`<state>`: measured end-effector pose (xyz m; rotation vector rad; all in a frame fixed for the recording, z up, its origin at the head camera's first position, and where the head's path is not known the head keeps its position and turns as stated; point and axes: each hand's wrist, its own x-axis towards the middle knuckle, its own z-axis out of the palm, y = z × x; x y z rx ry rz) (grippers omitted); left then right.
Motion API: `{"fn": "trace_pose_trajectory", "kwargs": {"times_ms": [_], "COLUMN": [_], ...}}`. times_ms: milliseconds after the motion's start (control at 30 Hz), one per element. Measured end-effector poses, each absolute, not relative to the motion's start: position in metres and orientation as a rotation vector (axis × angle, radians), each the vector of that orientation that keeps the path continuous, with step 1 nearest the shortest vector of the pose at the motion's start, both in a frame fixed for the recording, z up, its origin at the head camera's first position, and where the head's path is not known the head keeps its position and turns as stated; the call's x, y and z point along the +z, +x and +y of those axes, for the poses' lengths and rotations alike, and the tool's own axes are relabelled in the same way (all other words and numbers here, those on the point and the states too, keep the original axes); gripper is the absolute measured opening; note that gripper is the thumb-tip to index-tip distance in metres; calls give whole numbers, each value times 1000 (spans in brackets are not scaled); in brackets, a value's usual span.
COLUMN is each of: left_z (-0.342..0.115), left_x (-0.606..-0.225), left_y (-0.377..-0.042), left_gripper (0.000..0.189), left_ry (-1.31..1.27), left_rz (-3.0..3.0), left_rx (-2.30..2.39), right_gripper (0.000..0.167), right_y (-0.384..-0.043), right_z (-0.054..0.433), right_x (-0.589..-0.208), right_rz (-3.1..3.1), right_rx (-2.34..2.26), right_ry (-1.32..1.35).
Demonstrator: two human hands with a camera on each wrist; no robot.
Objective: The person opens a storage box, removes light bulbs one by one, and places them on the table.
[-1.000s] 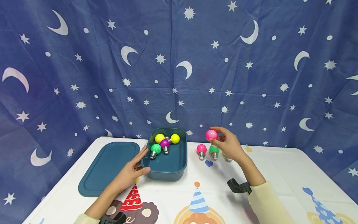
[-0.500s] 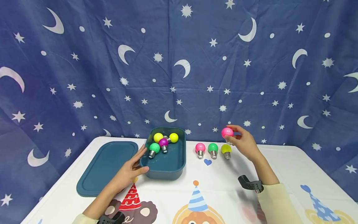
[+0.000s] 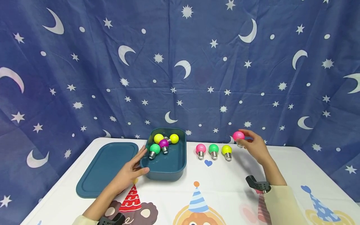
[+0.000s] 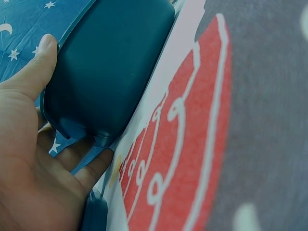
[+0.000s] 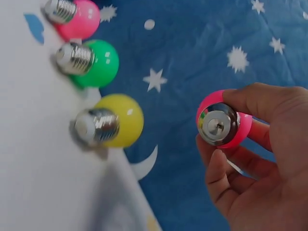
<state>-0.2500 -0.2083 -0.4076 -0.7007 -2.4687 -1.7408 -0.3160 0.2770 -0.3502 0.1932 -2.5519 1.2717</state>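
My right hand [image 3: 256, 148] pinches a pink light bulb [image 3: 238, 135] above the back of the table, right of the row. Its metal screw base [image 5: 217, 126] faces the right wrist camera. On the cloth lie a pink bulb [image 3: 201, 148], a green bulb [image 3: 213, 149] and a yellow bulb [image 3: 226, 150], side by side, bases toward me. With fingers extended, my left hand [image 3: 127, 177] rests against the left side of a dark teal box [image 3: 166, 177]. Inside the box are yellow bulbs [image 3: 174, 138], a purple bulb [image 3: 163, 143] and a textured green bulb [image 3: 155, 148].
A flat teal lid [image 3: 108, 168] lies on the table left of the box. The white tablecloth [image 3: 225, 187] carries printed party hats and animals. A blue curtain [image 3: 140, 78] with moons and stars hangs directly behind the table.
My right hand has carried the pink bulb rightward, past the green and yellow bulbs, and slightly lower at the end. My left hand stays at the box. The head view has shifted slightly.
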Motion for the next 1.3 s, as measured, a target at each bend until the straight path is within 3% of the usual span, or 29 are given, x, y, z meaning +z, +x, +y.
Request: {"fn": "trace_pose_trajectory", "kwargs": {"times_ms": [567,1300], "left_z": [-209,-209], "left_x": [-408,-408], "left_y": [-250,-250], "left_gripper": [73,73], "left_ry": [-706,-682], "left_rz": [-2468,-2487], "left_rx": [-1719,-1713], "right_gripper": [55,58], "right_y": [-332,-334], "right_z": [298,294], "right_x": [-398,-409], "right_rz": [-2696,-2785], "right_rx": [1306,1253], "right_ry": [66,6]}}
